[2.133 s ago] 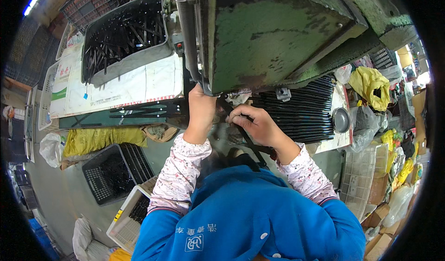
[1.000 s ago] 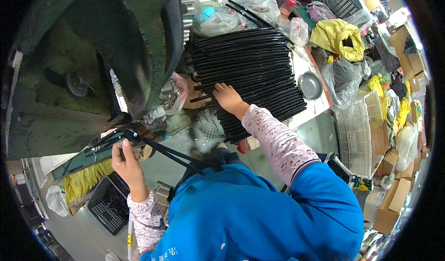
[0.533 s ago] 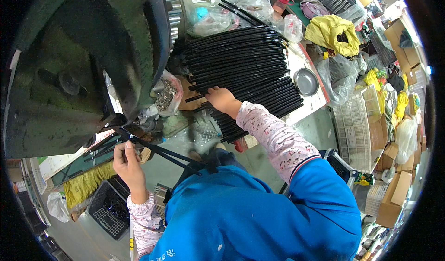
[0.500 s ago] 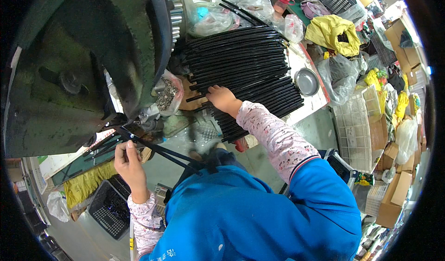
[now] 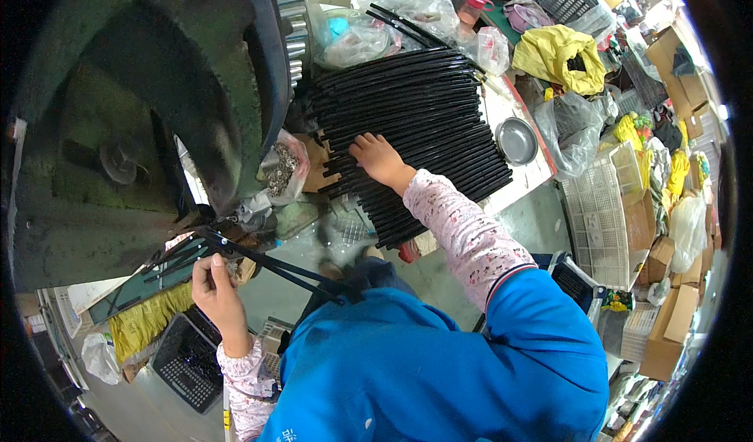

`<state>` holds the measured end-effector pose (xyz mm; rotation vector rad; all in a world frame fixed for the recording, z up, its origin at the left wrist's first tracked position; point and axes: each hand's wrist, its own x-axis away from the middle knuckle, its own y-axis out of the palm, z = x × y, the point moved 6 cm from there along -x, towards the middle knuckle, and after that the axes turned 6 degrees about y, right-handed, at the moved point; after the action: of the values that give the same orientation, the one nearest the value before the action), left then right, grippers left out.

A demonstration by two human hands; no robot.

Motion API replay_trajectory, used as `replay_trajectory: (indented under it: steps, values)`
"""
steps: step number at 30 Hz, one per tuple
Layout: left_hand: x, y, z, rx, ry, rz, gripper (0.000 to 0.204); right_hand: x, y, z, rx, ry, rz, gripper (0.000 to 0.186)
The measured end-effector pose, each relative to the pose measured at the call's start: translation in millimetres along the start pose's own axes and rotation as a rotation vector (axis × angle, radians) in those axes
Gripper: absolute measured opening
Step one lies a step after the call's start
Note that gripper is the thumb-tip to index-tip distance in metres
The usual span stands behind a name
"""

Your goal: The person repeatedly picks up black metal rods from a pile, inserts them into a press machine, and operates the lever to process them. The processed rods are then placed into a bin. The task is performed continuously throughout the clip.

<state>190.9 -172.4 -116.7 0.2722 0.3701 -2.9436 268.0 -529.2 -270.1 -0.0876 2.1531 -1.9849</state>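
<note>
My right hand [image 5: 378, 160] lies on a wide layer of slim black rods [image 5: 408, 105], its fingers stretched over them near their left ends. At the lower left my left hand [image 5: 217, 291] is closed, with the thumb pressed toward the curled fingers. Whatever it may hold is hidden. Just above it, long black strips [image 5: 284, 268] run from the jaw area of a large dark green machine [image 5: 118, 160] toward my waist. Beside the machine, an open plastic bag [image 5: 284, 167] holds small metal parts.
A round metal dish [image 5: 518, 141] sits right of the rods. Clear plastic bags [image 5: 416, 3] and a pink-lidded bottle [image 5: 472, 10] stand behind. A black crate [image 5: 187, 363] is at the lower left; a white crate [image 5: 600, 218], yellow sacks [image 5: 561, 58] and cardboard boxes [image 5: 671, 324] fill the right.
My right hand has shifted slightly over the rods, its fingers now more spread. My left hand stays closed, a little lower below the strips. The whole view has tilted slightly.
</note>
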Motion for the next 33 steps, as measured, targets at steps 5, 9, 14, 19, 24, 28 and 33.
replay_trajectory:
  steps: [5,9,14,19,24,28,33]
  values:
    - [-2.3,6.5,1.9,-0.002,0.007,-0.014,0.023,-13.8,6.9,7.3,0.000,0.098,-0.153,0.037]
    - [-5.0,10.2,7.3,0.003,0.023,-0.051,0.022,-6.7,-3.5,7.7,-0.075,-0.052,-0.031,0.027]
    - [1.7,16.5,10.0,0.156,-0.139,-0.066,0.014,-0.3,-112.4,-92.6,-0.380,-0.245,0.289,0.017]
    - [-0.5,30.6,16.0,0.447,-0.201,-0.045,0.023,12.1,-183.8,-187.5,-0.412,-0.498,0.592,0.023]
    - [-18.9,-5.9,4.7,0.641,-0.164,0.131,0.023,0.9,-173.3,-166.6,-0.563,-0.284,0.339,0.023]
    - [-16.7,-4.1,-6.4,0.593,-0.287,-0.032,0.020,-2.3,-194.3,-183.7,-0.523,-0.219,0.442,0.023]
    - [13.4,19.9,-20.0,0.262,-0.420,-0.530,0.022,-5.1,-189.6,-193.9,-0.401,-0.160,0.390,0.019]
